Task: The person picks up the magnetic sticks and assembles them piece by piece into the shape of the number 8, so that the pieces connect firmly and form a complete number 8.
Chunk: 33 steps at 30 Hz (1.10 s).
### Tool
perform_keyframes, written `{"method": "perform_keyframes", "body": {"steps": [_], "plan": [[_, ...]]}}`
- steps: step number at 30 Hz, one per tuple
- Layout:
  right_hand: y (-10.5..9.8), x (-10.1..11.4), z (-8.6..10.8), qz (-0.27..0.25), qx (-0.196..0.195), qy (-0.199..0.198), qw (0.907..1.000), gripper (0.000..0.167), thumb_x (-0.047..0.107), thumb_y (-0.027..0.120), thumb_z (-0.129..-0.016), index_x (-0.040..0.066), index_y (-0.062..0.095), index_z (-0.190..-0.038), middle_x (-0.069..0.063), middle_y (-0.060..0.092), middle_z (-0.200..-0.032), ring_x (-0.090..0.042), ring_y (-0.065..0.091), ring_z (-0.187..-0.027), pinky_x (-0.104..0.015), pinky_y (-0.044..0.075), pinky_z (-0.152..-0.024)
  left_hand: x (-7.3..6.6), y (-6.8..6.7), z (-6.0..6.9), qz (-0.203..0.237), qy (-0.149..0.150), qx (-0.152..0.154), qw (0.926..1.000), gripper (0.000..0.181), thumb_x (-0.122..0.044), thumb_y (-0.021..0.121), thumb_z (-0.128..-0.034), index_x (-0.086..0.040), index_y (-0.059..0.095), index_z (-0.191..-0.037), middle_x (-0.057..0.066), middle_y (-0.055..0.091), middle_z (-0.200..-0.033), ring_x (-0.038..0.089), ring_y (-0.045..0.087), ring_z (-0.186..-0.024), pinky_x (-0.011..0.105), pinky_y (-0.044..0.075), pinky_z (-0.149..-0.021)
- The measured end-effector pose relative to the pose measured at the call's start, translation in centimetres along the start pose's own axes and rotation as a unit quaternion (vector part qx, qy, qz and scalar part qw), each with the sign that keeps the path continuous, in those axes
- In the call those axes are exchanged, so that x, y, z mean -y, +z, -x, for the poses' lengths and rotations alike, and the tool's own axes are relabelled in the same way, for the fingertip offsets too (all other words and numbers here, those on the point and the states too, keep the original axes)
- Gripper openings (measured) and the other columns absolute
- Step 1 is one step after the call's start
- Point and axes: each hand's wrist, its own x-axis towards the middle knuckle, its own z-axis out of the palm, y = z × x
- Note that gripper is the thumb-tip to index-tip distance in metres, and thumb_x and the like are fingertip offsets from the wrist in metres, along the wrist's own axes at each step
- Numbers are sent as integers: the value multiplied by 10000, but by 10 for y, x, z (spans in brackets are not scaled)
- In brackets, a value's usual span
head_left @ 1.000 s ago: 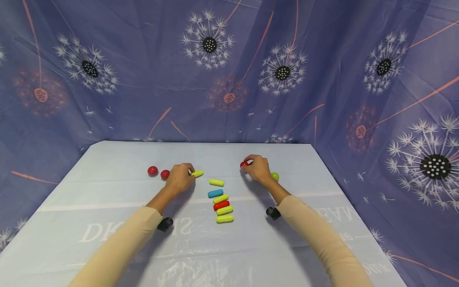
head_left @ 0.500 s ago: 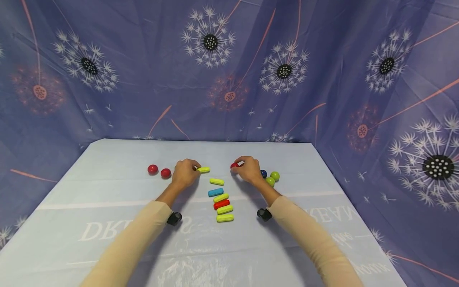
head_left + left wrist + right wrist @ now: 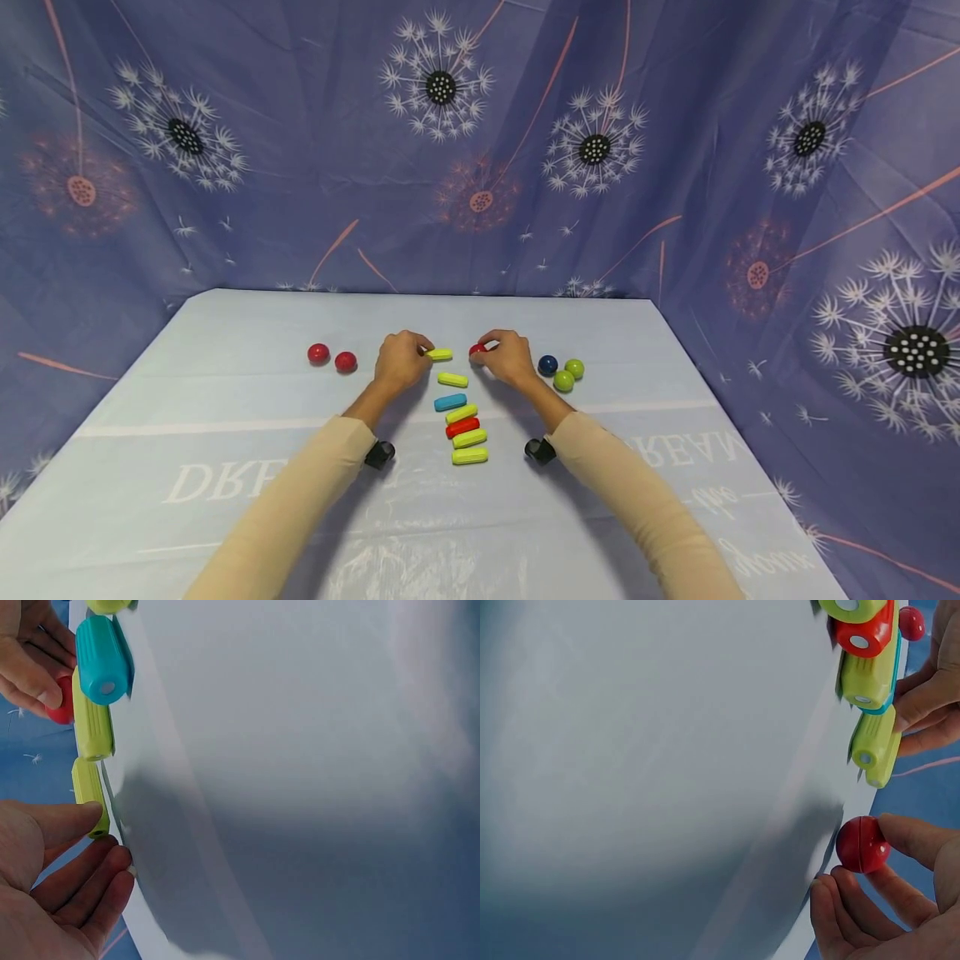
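Observation:
My left hand (image 3: 402, 360) pinches one end of a yellow-green ribbed rod (image 3: 441, 355) between thumb and fingers. In the left wrist view that rod (image 3: 87, 784) lies low at the table surface. Just to the right, my right hand (image 3: 512, 358) holds a red ball (image 3: 477, 350) between thumb and index finger. A seam runs round this ball (image 3: 862, 844) in the right wrist view. Nearer the person runs a column of rods: a yellow-green one (image 3: 452, 380), a blue one (image 3: 450, 402), a red one (image 3: 462, 427) and more yellow-green ones (image 3: 470, 456).
Left of the hands sit two red balls (image 3: 318, 354), a little apart. On the right a dark blue ball (image 3: 548, 365) and two green balls (image 3: 564, 381) form a cluster. A white printed cloth covers the table (image 3: 420, 533); a purple dandelion curtain (image 3: 480, 133) hangs behind it.
My left hand has moved right with the yellow-green rod. My right hand has moved left with the red ball, uncovering the blue and green balls. The two now sit closer together.

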Motion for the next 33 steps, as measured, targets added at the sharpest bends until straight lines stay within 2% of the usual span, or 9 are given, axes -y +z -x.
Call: {"method": "perform_keyframes", "body": {"steps": [11, 33], "plan": [[4, 5, 0, -70, 61, 2, 10000, 304, 244, 804, -866, 94, 760, -1127, -119, 744, -1013, -249, 674, -890, -331, 552, -733, -7, 2, -2, -25, -52, 8, 10000, 195, -63, 741, -874, -82, 807, -1056, 120, 767, -982, 270, 686, -909, 401, 567, -787], [6, 2, 1, 80, 123, -255, 9996, 293, 254, 803, -862, 105, 763, -1111, -92, 758, -953, -215, 683, -839, -307, 539, -702, -14, 7, -2, 52, 76, 46, 9999, 196, -73, 737, -883, -66, 801, -1067, 123, 772, -989, 265, 699, -898, 401, 580, -798]]}}
